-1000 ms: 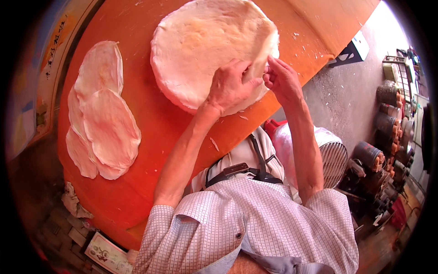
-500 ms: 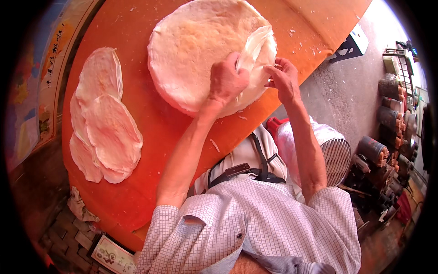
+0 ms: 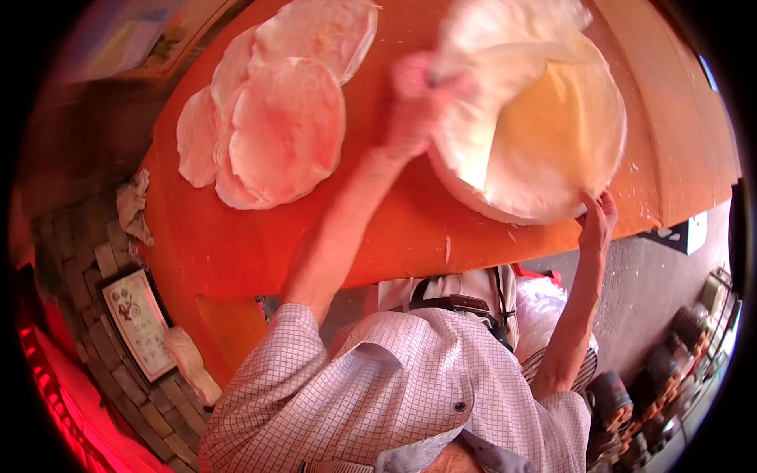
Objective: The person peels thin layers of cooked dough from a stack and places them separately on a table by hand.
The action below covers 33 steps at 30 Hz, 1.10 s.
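Observation:
A thick round stack of pale dough sheets (image 3: 560, 134) lies on the orange table. My left hand (image 3: 426, 94), blurred by motion, grips a thin pale sheet (image 3: 489, 43) peeled up from it, its raised part folded over toward the stack's far left. My right hand (image 3: 599, 207) has finger and thumb closed on the stack's near right edge. To the left, several loose, irregular oval sheets (image 3: 288, 134) lie in an overlapping pile.
The table's near edge (image 3: 394, 273) runs in front of my body. Crumpled paper (image 3: 134, 205) sits at its left side, above brick paving with a framed sign (image 3: 134, 319). At right are a dark crate (image 3: 686, 235), metal canisters (image 3: 611, 402) and a white plastic-covered bundle (image 3: 540, 303).
My view has turned. My left hand has lifted the loosened sheet up and away, uncovering a yellower area. My right hand has moved down along the stack's edge.

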Tool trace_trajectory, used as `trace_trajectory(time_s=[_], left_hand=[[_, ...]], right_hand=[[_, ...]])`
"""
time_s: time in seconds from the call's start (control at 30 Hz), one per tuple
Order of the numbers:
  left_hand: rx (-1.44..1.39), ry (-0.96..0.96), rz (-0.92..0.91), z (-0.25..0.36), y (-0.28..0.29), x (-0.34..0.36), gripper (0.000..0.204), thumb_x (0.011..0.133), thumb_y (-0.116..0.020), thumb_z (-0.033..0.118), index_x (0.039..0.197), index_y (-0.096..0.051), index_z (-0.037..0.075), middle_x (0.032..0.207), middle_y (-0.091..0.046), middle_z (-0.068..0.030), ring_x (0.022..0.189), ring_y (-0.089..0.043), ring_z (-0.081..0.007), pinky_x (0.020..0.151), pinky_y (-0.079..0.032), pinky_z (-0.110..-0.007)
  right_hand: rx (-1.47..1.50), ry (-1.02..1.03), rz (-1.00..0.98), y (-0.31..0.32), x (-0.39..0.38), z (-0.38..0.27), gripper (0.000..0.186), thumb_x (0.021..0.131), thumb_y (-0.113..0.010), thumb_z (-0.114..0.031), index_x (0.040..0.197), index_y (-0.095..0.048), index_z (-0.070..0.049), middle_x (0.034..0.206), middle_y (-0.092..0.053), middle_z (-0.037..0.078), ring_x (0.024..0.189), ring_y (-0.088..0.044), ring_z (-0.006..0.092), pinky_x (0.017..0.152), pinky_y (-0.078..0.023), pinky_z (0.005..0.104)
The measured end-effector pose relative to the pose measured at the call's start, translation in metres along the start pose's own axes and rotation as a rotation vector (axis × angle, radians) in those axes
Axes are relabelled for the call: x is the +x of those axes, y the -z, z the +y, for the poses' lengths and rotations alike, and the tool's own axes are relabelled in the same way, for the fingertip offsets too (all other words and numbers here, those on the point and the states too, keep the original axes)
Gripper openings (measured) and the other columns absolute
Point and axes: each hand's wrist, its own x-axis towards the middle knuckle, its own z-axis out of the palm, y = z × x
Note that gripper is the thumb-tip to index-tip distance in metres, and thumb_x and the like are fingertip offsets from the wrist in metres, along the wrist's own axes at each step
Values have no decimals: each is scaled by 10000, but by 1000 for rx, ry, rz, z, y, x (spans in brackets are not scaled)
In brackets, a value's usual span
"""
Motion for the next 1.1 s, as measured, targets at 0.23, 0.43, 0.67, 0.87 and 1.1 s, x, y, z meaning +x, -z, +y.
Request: trace_trajectory(time_s=[0.23,0.43,0.67,0.87,1.1], left_hand=[[-129,-287,693,54,215,-146,426,855,-507,21,1280,-476,-6,1270,-527,-134,1170,-505,-274,980,-430,-425],[-163,113,1308,-78,399,-348,359,886,-512,43,1243,-493,16,1210,-564,-138,1089,-571,-289,891,-510,-433],[-45,394,1500,-165,401,-430,598,772,-664,116,1309,-411,45,1183,-579,-136,1100,-575,-280,875,-503,-444],[1457,776,942,-80,336,-351,584,762,-701,213,1248,-485,-27,1235,-554,-210,1080,-566,-373,906,-451,-408],[56,437,1673,-144,455,-402,374,920,-515,348,1082,-641,35,1104,-641,-90,961,-633,-290,856,-491,-387]], right_hand=[[54,1,-76,18,15,10,272,787,-656,-158,997,-577,-5,861,-629,58,707,-608,114,633,-525,255],[-15,-17,-87,12,16,3,249,782,-659,-153,969,-575,-13,853,-616,62,705,-615,129,633,-548,274],[-677,554,119,-18,2,-8,756,765,-716,-152,1406,-318,-94,1193,-555,220,1055,-571,319,856,-482,419],[-1453,1074,364,-43,-15,-32,244,777,-721,-280,933,-689,-95,1175,-580,192,1079,-555,318,879,-456,410],[-746,644,147,-17,45,-43,195,867,-653,-246,812,-649,-59,719,-650,21,615,-604,157,574,-463,276]])
